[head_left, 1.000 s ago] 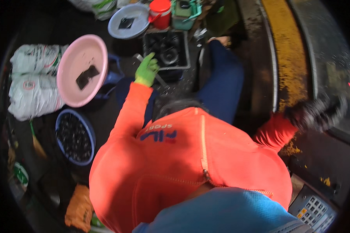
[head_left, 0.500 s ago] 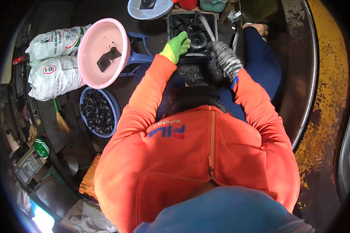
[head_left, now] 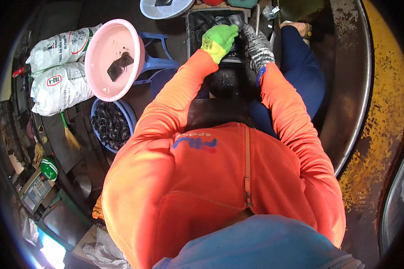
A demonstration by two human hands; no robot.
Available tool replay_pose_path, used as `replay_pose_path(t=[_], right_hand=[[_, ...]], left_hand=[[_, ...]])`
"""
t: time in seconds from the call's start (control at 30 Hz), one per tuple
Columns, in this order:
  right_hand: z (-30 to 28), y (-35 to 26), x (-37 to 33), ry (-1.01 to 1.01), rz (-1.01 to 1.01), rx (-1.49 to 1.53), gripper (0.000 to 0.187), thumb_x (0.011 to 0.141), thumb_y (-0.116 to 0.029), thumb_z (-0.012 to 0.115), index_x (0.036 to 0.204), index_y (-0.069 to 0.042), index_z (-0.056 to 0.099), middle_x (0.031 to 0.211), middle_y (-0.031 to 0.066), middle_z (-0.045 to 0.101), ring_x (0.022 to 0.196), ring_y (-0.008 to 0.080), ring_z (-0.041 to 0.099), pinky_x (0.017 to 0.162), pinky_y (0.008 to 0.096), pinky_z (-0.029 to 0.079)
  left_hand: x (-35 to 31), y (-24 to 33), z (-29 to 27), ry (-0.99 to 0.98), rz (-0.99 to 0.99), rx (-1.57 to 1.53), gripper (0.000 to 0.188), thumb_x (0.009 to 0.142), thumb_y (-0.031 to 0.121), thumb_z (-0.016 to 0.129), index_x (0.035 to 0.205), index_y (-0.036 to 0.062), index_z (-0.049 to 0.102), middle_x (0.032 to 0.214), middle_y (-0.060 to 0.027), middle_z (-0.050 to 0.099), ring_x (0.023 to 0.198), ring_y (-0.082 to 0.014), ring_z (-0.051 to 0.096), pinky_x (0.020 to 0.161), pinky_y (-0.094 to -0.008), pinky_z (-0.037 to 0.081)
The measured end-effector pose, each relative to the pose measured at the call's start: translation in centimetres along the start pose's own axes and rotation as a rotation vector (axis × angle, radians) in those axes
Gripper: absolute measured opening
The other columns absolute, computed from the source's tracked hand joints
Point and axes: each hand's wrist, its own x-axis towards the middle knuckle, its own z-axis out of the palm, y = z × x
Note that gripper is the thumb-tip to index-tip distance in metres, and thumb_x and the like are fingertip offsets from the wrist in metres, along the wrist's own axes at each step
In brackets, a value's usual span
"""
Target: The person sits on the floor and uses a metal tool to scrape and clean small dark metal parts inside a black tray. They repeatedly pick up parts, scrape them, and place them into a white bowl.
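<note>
My left hand (head_left: 220, 41), in a green and yellow-green glove, is over a black tray (head_left: 191, 38) with its fingers closed at a dark moulded part (head_left: 234, 19). Beside it is my right hand (head_left: 258, 48), in a grey and black knitted glove, wrapped round a slim metal tool (head_left: 257, 18) that stands nearly upright. Its fingertips also come close to the dark part; whether they touch it I cannot tell. More black moulded pieces (head_left: 205, 21) lie in the tray, partly hidden by my left hand.
To the left, a pink basin (head_left: 92, 58) with a few black pieces rests by a blue plastic stool (head_left: 159, 62). Below it stands a blue tub (head_left: 132, 117) full of black parts. White sacks (head_left: 54, 92), a small broom (head_left: 71, 134) and a light-blue basket (head_left: 179, 11) are around.
My left hand has moved right and closed at the dark part. My right hand has come nearer to it, and the tool has swung from leaning left to nearly upright.
</note>
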Motion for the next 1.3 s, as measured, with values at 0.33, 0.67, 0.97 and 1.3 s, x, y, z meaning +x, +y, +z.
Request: replay_pose_path(t=[0.33, 0.67, 0.97, 1.3], right_hand=[[3.6, 3.8, -0.9, -0.306, -0.049, 0.073, 0.037, 0.082, -0.028, 0.060, 0.111, -0.005, 0.054, 0.085, 0.0096, 0.062, 0.070, 0.0224, 0.057, 0.064, 0.0360, 0.047], [4.4, 7.1, -3.8, -0.454, -0.421, -0.698, 0.044, 0.092, -0.039, 0.035, 0.110, -0.002, 0.053, 0.105, 0.0217, 0.056, 0.105, 0.0361, 0.051, 0.091, 0.0412, 0.038], [4.1, 5.8, -6.1, -0.346, -0.914, -0.697, 0.045, 0.093, -0.036, 0.029, 0.111, -0.002, 0.052, 0.114, 0.0233, 0.052, 0.106, 0.0376, 0.050, 0.089, 0.0442, 0.040], [5.1, 5.6, -5.2, -0.175, -0.985, -0.751, 0.037, 0.091, -0.035, 0.037, 0.104, -0.005, 0.054, 0.098, 0.0184, 0.060, 0.091, 0.0366, 0.058, 0.078, 0.0425, 0.047]], left_hand=[[-6.9, -1.3, -3.1, 0.177, -0.321, -0.124, 0.078, 0.055, 0.031, 0.083, 0.119, 0.0035, 0.049, 0.123, -0.0183, 0.046, 0.115, -0.0310, 0.045, 0.100, -0.0382, 0.034], [-11.2, -10.7, 1.2, 0.325, -0.507, 0.011, 0.057, 0.048, 0.043, 0.080, 0.091, 0.0100, 0.063, 0.097, -0.0108, 0.060, 0.097, -0.0328, 0.051, 0.088, -0.0402, 0.040], [-11.6, -12.1, 3.6, 0.549, -0.345, 0.070, 0.054, 0.048, 0.044, 0.081, 0.087, 0.0108, 0.063, 0.095, -0.0076, 0.060, 0.094, -0.0324, 0.053, 0.087, -0.0415, 0.040], [-11.3, -11.5, 2.7, 0.400, -0.472, 0.062, 0.060, 0.049, 0.036, 0.081, 0.100, 0.0118, 0.061, 0.105, -0.0102, 0.059, 0.101, -0.0324, 0.051, 0.091, -0.0387, 0.039]])
